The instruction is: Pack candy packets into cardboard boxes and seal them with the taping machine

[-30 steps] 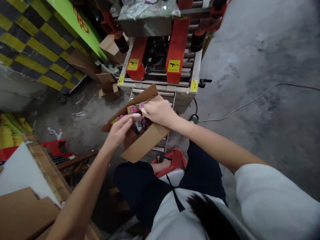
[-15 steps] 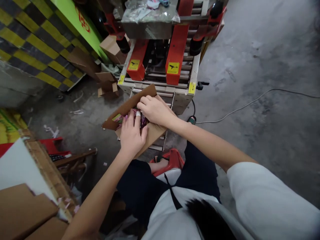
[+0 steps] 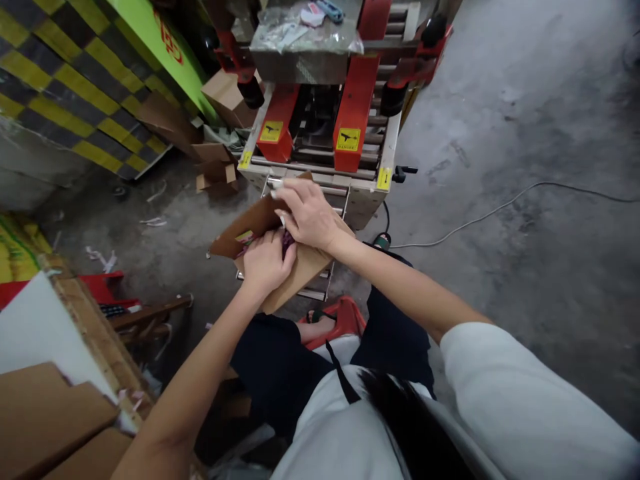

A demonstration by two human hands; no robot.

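Observation:
An opened cardboard box (image 3: pixel 300 270) sits at an angle on the short roller section in front of me, its far flap (image 3: pixel 245 223) standing up. Inside lie shiny purple-pink packets (image 3: pixel 250 243), mostly covered by my hands. My left hand (image 3: pixel 267 263) reaches over the near side, its bent fingers resting on the packets with the tips hidden. Over the far side, my right hand (image 3: pixel 307 213) has its fingers across the top of the flap and its thumb on the inner side, closed on the cardboard.
Beyond the box stands a red and grey roller machine (image 3: pixel 345 143) with yellow danger labels. Empty-looking cartons (image 3: pixel 217 167) lie left of it. A grey cable (image 3: pixel 480 217) crosses the floor at right. A red stool (image 3: pixel 345 320) is beneath me; cardboard (image 3: pixel 45 413) is stacked at lower left.
My right hand has lifted from the packets to the far flap, its fingers now over the edge. My left hand's fingers have bent further down into the box.

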